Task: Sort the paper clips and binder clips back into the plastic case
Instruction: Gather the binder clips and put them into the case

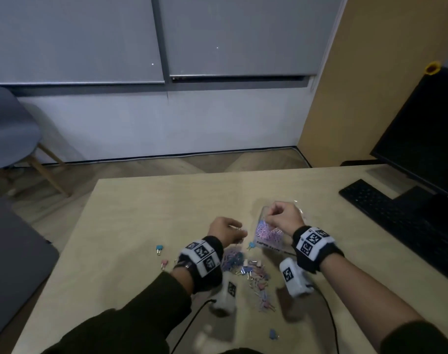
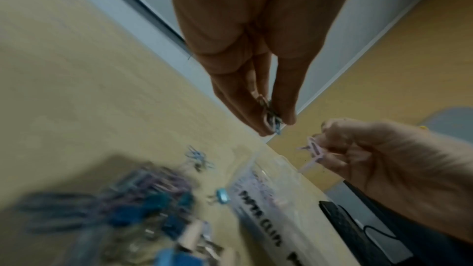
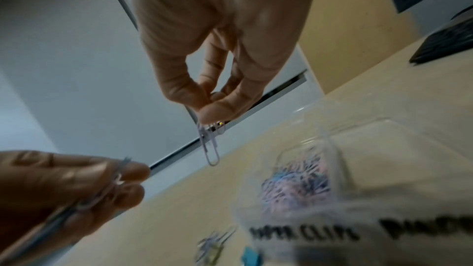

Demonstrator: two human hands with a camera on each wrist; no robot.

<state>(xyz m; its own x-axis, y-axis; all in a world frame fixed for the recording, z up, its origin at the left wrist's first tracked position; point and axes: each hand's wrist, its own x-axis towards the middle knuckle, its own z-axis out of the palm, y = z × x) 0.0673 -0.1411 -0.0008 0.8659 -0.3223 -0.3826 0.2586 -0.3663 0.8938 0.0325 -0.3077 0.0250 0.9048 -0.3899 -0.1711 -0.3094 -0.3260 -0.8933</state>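
Note:
A clear plastic case [image 1: 266, 226] lies on the wooden table, labelled "PAPER CLIPS", with pink and blue paper clips heaped in its left compartment [image 3: 297, 187]. My right hand [image 1: 281, 215] hovers over that compartment and pinches pale lilac paper clips [image 3: 211, 145] that dangle from thumb and finger. Just left of the case, my left hand [image 1: 228, 231] pinches a small bunch of paper clips [image 2: 271, 116] between its fingertips. A mixed pile of paper clips and binder clips [image 1: 246, 267] lies on the table in front of the case.
Loose binder clips lie apart: a blue one [image 1: 159, 249], a pink one [image 1: 164, 263], another blue one [image 1: 273, 334] near the front edge. A black keyboard [image 1: 386, 210] and monitor [image 1: 427, 139] stand at the right. Cables [image 1: 192, 320] trail from both wrists.

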